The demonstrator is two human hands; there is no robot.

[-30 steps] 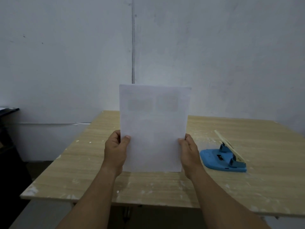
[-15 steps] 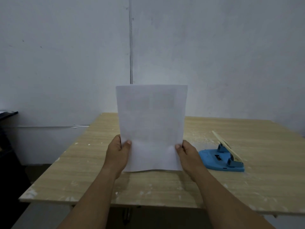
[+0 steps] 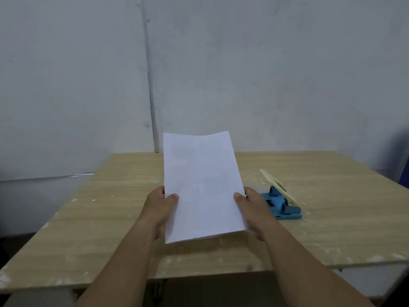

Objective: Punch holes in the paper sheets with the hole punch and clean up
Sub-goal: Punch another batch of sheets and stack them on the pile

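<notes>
I've tipped the paper back from upright toward flat over the desk, left hand and right hand both pinching its side edges, punch just right, so aligning comes next.

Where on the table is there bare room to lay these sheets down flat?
The left half of the table, from the left hand out to the left edge, is bare. So is the strip behind the paper sheets toward the wall. It is crowded to the right: the hole punch sits just beyond the right hand.
</notes>
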